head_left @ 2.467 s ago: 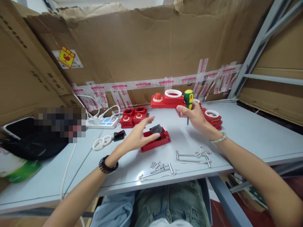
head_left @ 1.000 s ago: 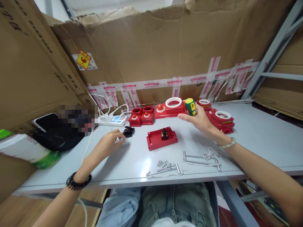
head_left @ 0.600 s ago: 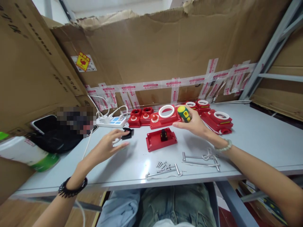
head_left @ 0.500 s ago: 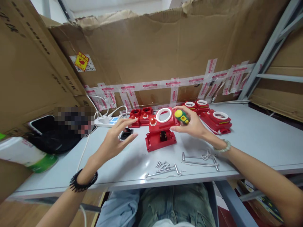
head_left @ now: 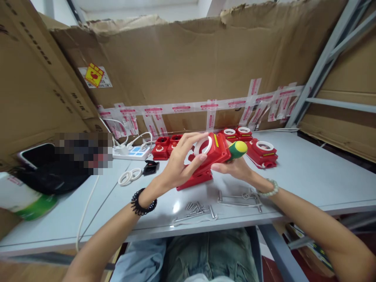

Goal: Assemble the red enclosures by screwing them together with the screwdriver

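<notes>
My left hand [head_left: 176, 162] reaches across to a white ring [head_left: 209, 145] on the tilted red housing cover [head_left: 219, 152], with its fingers along the top and its thumb at the lower edge. My right hand [head_left: 241, 170] grips a screwdriver by its green and yellow handle [head_left: 238, 149] and also supports the cover's right side; most of its fingers are hidden behind. Below the cover, a red base [head_left: 195, 181] rests on the table. Loose screws [head_left: 194, 207] and metal rods [head_left: 239, 200] with string lie in front.
Several more red housings [head_left: 263, 153] stand at the back. Two white rings [head_left: 129, 177] lie beside a small black piece [head_left: 151, 167] on the left. Behind them is a power strip [head_left: 132, 152] with cables. A tall cardboard sheet [head_left: 176, 62] closes off the rear.
My left hand has moved right, from open beside the housing to the white ring. The cover is now tilted, and the screwdriver handle points more to the right. The view has shifted slightly.
</notes>
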### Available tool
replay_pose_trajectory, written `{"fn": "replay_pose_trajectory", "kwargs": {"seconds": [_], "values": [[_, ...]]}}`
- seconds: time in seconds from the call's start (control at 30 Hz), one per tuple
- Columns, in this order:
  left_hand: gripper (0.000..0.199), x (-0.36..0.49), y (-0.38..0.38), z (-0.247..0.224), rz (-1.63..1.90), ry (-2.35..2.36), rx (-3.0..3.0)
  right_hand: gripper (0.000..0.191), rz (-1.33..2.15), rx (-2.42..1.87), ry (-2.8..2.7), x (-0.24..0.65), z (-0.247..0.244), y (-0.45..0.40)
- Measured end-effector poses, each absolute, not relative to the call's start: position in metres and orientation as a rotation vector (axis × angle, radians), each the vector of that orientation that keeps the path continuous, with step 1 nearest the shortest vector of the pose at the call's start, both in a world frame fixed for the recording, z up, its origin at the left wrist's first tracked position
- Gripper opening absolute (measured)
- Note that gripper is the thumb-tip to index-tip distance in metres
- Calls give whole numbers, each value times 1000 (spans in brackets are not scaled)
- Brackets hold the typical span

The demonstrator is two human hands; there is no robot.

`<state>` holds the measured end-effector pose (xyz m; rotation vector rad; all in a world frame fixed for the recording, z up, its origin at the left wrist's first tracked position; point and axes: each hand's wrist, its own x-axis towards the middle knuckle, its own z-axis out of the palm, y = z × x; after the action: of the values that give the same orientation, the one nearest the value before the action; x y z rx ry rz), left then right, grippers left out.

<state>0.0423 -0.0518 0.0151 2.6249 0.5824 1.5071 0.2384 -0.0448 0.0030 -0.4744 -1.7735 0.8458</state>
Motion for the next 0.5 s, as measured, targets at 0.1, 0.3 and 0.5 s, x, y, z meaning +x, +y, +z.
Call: {"fn": "replay_pose_trajectory", "kwargs": {"seconds": [0.1,0.3,0.5], "values": [[43,43,-52,12,1485,532,2673,51,824,-505,-1786,237,0,-47],[39,39,-48,6,1516,499,2699,49,666,-530,-1853,240,-2,-48],[36,39,-49,-6,1474,493,2491,68,512,-546,-1925,243,-2,-50]]}}
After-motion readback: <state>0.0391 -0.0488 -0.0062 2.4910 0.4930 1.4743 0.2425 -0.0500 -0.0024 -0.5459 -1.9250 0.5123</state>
